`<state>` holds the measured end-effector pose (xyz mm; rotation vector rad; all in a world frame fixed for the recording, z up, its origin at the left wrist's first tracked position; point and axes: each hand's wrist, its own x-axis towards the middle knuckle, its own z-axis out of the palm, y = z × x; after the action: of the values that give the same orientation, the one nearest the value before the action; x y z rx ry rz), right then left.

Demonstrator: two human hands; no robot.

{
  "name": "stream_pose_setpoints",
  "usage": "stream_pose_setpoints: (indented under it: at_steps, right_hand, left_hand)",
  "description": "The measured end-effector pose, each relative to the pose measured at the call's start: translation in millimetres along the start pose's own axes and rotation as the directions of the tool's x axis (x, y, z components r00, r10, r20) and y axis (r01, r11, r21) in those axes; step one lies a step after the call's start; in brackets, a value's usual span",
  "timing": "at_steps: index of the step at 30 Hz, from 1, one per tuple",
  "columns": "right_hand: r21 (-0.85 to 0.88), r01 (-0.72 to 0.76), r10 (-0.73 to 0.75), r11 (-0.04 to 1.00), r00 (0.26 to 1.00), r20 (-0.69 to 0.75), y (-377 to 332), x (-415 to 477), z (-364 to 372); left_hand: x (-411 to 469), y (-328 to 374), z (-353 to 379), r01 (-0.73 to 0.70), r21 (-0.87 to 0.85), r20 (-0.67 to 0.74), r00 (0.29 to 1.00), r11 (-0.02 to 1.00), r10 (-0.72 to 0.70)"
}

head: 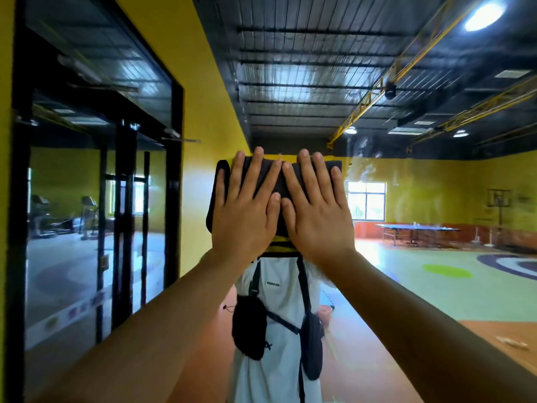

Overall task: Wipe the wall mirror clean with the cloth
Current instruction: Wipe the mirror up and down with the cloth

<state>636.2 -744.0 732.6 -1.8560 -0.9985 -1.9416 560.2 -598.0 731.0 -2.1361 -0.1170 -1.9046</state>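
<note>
- We see the cloth (279,186), dark and folded, lying flat against the glass of the wall mirror (406,205), in the middle of the view at about head height.
- Its long axis runs left to right across the mirror. The top edge is level, and the left end hangs a little lower than the rest.
- The left hand (244,216) presses on the left half of the cloth and the right hand (316,219) on the right half. They lie side by side, with the thumbs and forefingers nearly touching.
- The fingers (257,170) of both hands are straight, spread and pointing up. They lie flat on the cloth and are not curled round it, and the tips of the longest reach its top edge.
- Just right of the cloth, pale smears (363,164) show on the glass.
- Below the hands the mirror shows a person's white shirt (279,303) with black pouches (249,327) strapped over it.
- The shirt bears a small line of writing on the chest, too small for us to read.
- On the left, a black-framed glass door (96,199) carries a pale strip (72,312) with coloured marks, too blurred to read.
- Far right in the reflection stands a table-tennis table (418,228).
</note>
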Motion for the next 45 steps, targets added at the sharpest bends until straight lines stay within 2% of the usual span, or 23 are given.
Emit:
stream_pose_setpoints:
  at_steps: [6, 14, 25, 31, 40, 45]
  right_hand:
    - [0.029, 0.012, -0.012, 1.000, 1.000, 0.016, -19, -55, 0]
    - [0.054, 0.008, -0.014, 0.998, 0.994, 0.112, -45, -148, 4]
    - [0.102, 0.072, -0.095, 0.992, 0.963, 0.250, -90, -321, 4]
    - [0.101, 0.065, -0.089, 0.993, 0.961, 0.263, -119, -408, 11]
    - [0.136, 0.142, -0.183, 0.980, 0.913, 0.365, -163, -585, 10]
    - [0.148, 0.126, -0.175, 0.981, 0.903, 0.392, -186, -676, 10]
  left_hand:
    - [-59, 7, 2, 0.010, 0.004, 0.046, 0.999, 1.000, -0.010]
    - [-156, 23, 11, -0.003, -0.045, 0.056, 0.998, 0.999, 0.005]
    - [-338, 45, 19, -0.049, -0.089, 0.191, 0.980, 0.995, 0.065]
    - [-426, 58, 23, -0.020, -0.141, 0.240, 0.969, 0.990, 0.054]
    - [-616, 90, 29, 0.044, -0.175, 0.360, 0.933, 0.984, 0.023]
    - [-707, 108, 32, 0.061, -0.202, 0.410, 0.912, 0.978, 0.028]
